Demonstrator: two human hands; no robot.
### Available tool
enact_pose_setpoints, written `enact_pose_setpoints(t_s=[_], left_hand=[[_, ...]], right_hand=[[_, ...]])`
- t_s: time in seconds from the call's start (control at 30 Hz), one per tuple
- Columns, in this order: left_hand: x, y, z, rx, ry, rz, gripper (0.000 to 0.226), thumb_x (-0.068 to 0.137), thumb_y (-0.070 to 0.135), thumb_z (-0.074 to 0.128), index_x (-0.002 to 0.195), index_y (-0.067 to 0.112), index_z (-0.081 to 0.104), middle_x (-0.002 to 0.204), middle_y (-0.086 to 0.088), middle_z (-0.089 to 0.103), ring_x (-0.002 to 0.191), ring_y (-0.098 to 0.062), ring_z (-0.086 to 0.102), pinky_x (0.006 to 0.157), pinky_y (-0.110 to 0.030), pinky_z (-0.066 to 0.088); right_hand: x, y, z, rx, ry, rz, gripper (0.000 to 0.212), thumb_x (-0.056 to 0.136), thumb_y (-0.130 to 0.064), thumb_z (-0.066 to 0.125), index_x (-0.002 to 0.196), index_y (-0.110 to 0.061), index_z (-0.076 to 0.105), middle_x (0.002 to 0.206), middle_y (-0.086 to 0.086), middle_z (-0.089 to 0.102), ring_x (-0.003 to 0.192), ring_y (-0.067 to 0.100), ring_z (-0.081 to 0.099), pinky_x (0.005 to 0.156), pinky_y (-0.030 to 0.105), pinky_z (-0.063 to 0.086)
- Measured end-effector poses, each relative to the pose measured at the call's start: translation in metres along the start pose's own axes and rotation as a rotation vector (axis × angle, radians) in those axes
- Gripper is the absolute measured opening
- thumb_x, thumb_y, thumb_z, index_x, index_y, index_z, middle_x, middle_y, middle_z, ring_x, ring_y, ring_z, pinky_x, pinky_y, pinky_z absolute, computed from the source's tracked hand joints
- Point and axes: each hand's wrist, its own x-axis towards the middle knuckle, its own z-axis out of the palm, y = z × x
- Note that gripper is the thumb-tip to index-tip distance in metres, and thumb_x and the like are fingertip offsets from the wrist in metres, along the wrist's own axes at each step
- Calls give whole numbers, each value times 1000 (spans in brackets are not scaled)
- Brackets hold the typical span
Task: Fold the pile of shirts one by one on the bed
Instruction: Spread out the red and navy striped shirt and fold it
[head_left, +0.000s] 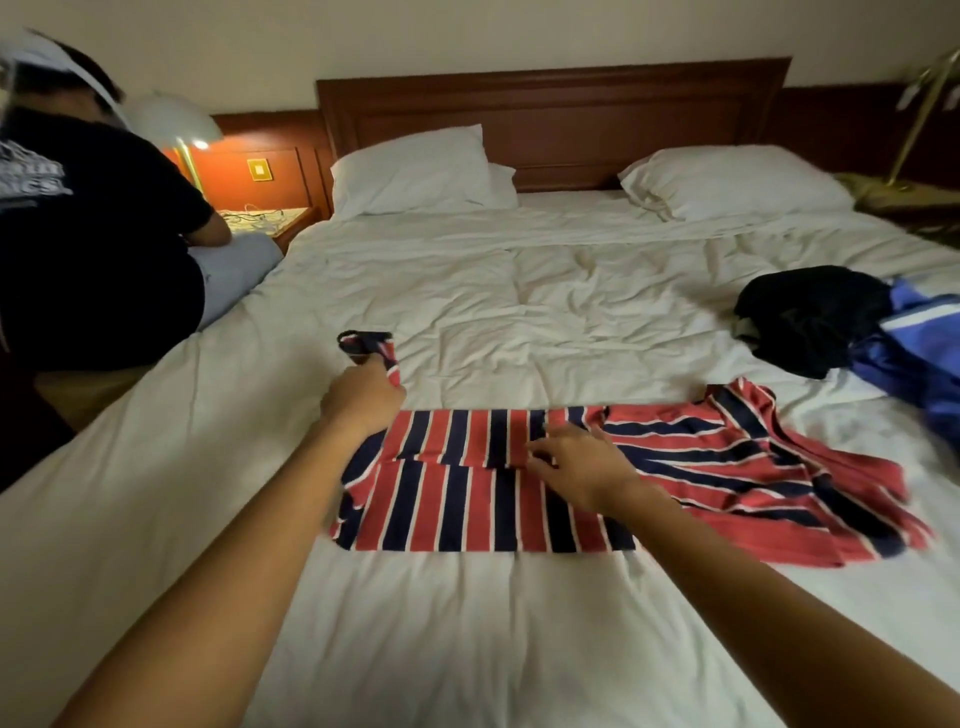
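Left hand (363, 397): fingertips buried in the sleeve (371, 348) I grip, not visible. Right hand (582, 462) lies on the striped shirt (467, 509) and hides the fold line beneath it. The shirt's right end is smeared by blur, outline unclear.

Black garment (810, 317): crumpled heap, type unreadable. Blue garment (919, 364): cut by the right edge.

Person (104, 270) at left: cut by the frame edge. The print (31, 176) on their top is partly cut off and illegible. Their head hides part of the lamp (176, 122).

Items on the nightstand (270, 218): too small to identify.

Both my forearms run off the bottom edge.
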Motion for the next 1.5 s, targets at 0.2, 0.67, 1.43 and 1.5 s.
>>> enact_pose_setpoints(t_s=[0.2,0.67,1.43,1.5], left_hand=[[-52,151,73,-186,-407,174,50,93,58,53,110,11,59,100,-10,68,90,-30,70,74,-34,57],[-74,26,121,176,-243,344,68,97,69,22,157,43,5,167,10,-8,154,-19,-12,122,-47,-6],[21,35,124,-170,177,262,38,101,30,53,136,15,52,138,-9,48,121,-31,52,101,-46,45],[7,43,133,-74,52,461,50,104,42,40,150,21,41,158,-3,32,144,-25,33,118,-43,28]], right_hand=[[-43,67,-23,355,363,255,38,101,-25,46,136,-17,57,133,11,63,119,30,59,93,35,45],[-61,6,15,189,64,254,63,91,-72,34,145,-39,37,137,10,50,121,34,56,103,48,46],[14,22,-19,-24,218,115,55,98,-54,43,147,-29,41,148,11,38,135,31,38,111,45,35],[40,12,6,-64,88,43,59,102,-54,28,156,-28,24,163,10,18,151,28,14,121,48,14]])
